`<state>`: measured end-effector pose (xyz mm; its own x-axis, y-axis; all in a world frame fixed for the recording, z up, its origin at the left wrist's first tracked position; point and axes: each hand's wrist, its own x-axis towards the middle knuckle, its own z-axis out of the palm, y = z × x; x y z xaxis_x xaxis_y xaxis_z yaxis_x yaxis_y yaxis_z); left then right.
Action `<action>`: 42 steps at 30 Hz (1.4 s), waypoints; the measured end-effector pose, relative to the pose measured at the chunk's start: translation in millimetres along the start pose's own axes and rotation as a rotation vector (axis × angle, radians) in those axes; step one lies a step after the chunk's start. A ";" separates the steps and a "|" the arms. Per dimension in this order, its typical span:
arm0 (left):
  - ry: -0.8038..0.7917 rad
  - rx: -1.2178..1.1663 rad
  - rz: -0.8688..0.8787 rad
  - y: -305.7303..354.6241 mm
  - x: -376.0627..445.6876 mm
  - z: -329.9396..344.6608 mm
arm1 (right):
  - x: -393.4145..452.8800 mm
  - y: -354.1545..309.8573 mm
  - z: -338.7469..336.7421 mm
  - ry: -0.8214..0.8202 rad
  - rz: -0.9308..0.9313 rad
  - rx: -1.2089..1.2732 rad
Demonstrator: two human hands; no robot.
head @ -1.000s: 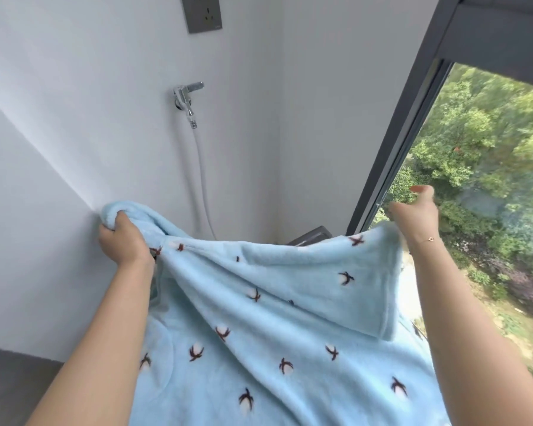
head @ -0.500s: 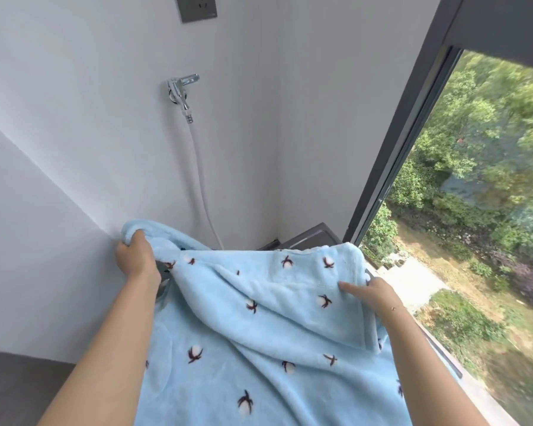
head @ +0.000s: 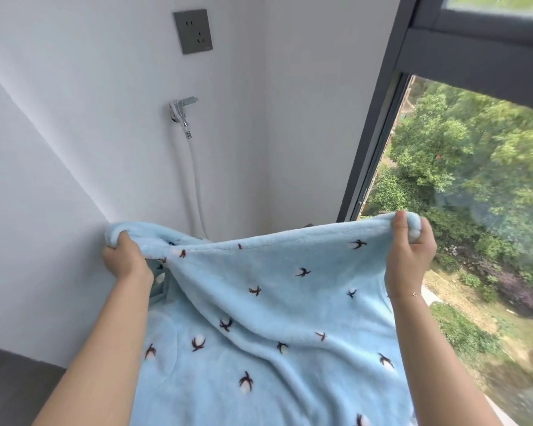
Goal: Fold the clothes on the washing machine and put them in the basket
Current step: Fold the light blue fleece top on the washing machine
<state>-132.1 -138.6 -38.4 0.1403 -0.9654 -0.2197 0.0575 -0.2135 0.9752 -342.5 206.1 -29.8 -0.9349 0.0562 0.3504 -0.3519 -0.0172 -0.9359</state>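
Both hands, left hand point(head: 124, 260) and right hand point(head: 410, 253), clench the blanket point(head: 259, 318) by its top edge, spread for folding; next, bring corners together.

— What are you wearing on your arms?
— Nothing on your forearms, both bare to the frame's edge. Your right wrist carries a thin chain bracelet point(head: 413, 294) with a small charm.

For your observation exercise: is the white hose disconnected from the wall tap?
No, the white hose runs straight down from the tap spout, attached at its coupling.
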 end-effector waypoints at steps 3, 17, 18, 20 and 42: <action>0.002 -0.034 -0.007 6.7 -5.6 -12.5 | -13.7 -26.3 -12.6 0.065 -0.181 -0.022; -0.036 -0.179 -0.042 22.8 -15.0 -14.8 | -18.4 -69.0 -18.9 0.132 -0.259 -0.140; -0.042 -0.217 -0.063 22.6 -13.8 -11.7 | -11.4 -63.6 -16.3 0.113 -0.228 -0.148; -0.056 -0.282 -0.083 22.7 -10.1 -0.7 | 7.8 -50.7 -5.5 0.084 -0.161 -0.173; -0.963 1.382 0.677 -189.5 -43.8 9.2 | -81.6 152.3 103.8 -1.005 -0.110 -1.025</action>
<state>-158.1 -57.2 -213.3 -0.7983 -0.5610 -0.2191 -0.6022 0.7370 0.3067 -324.6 95.2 -197.2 -0.6940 -0.7120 -0.1068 -0.6391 0.6775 -0.3641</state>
